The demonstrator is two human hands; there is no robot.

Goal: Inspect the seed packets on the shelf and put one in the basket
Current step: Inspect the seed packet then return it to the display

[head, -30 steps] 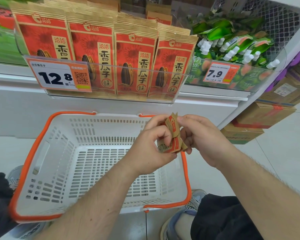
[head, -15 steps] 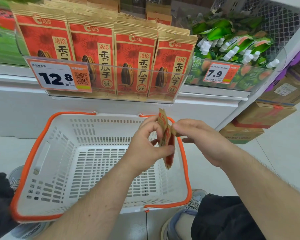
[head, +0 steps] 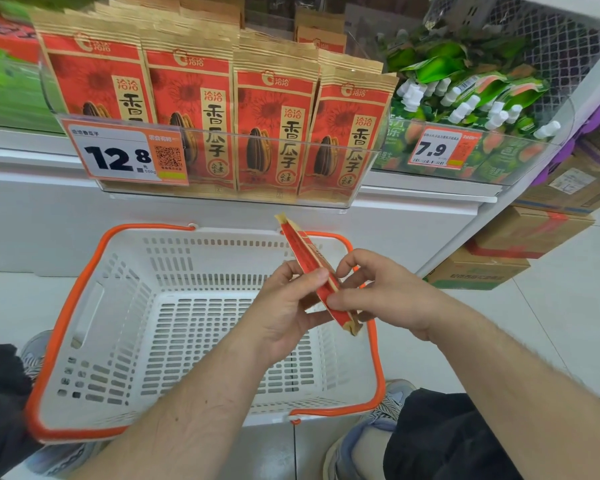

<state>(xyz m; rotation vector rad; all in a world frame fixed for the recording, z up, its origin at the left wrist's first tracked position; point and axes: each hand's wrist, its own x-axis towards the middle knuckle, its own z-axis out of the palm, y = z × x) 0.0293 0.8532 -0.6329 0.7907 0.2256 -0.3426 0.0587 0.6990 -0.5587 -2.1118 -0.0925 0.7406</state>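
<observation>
packet (head: 310, 268) edge-on, long axis slanting up-left, pinched by both hands' curled fingers (head: 321, 277).

Red-and-tan seed packet (head: 312, 268) edge-on, tilted, above white orange-rimmed basket (head: 125, 313); matching packets (head: 271, 133) upright on shelf (head: 430, 194).

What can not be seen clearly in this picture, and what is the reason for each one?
- Held seed packet, head view: seen edge-on, so its printed face cannot be read; the left hand and right hand cover its middle.
- Shelf packets: lower parts blurred behind the clear bin front; the 12.8 price tag hides part of the leftmost ones.
- 7.9 tag: small print too small.
- Basket: near rim hidden by the forearms.
</observation>
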